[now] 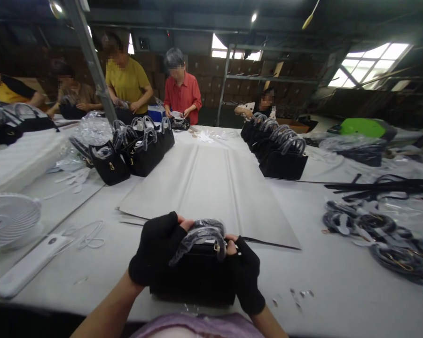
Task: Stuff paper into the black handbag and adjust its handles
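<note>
Black handbag [193, 277] stands upright at the near side of the desk [289, 267], its top held in the narrow grips of left hand [161, 245] and right hand [246, 266], the plastic wrap [182, 245] on its handles [211, 231] liable to tear if tugged unevenly.

Pretty gloomy workshop, tbh. Daylight is let in by a rear window [218, 43] and a bigger multi-pane window [369, 65] over on the right, both kinda blown out, and a bit of glow is added by a small ceiling lamp [254, 17]. The back is lined with stacked brown cardboard boxes [207, 77], partly screened by a grey metal rack [248, 77]. The left side is cut by a tilted-looking metal post [91, 61], and loads of space is taken up by a white-covered worktable [317, 286].
</note>
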A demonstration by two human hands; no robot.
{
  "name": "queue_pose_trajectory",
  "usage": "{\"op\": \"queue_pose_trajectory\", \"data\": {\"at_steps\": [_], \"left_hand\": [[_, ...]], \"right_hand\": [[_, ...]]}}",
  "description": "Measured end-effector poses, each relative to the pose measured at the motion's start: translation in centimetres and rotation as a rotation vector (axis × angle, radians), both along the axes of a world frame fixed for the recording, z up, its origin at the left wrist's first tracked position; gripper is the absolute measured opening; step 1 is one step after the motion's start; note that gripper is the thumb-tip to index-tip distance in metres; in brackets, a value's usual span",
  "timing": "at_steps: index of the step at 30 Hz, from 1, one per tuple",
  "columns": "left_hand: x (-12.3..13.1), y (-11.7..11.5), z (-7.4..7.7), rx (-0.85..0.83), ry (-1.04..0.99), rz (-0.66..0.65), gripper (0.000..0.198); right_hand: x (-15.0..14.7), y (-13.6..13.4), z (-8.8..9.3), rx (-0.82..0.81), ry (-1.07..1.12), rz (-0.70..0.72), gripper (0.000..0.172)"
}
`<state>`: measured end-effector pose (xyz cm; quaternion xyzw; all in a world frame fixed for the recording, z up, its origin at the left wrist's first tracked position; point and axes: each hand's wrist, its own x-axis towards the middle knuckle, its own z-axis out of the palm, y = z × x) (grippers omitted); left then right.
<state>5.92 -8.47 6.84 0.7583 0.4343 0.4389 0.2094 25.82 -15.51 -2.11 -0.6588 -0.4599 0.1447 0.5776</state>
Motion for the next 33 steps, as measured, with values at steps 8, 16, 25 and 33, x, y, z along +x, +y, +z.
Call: {"op": "queue_pose_trajectory", "data": {"at_steps": [8, 16, 25, 33], "left_hand": [[1.1, 0.2, -0.7, -0.550, 0.006, -0.432, 0.018], [6.4, 1.1, -0.7, -0.134, 0.739, -0.227, 0.035], [6.6, -0.8, -1.1, -0.031, 0.825, -0.181, 0.028], [6.1, -1.4, -1.4, 0.065, 0.702, -0.202, 0.029]], "right_hand": [[-0.1, 1.7, 1.0, -0.023, -0.047, 0.044, 0.035], [-0.1, 2.5, 0.1, -0.004, -0.160, 0.032, 0.042], [0.1, 2.1, -1.3, 0.057, -0.152, 0.031, 0.042], [0.5, 1.9, -0.6, 0.016, -0.157, 0.086, 0.036]]}}
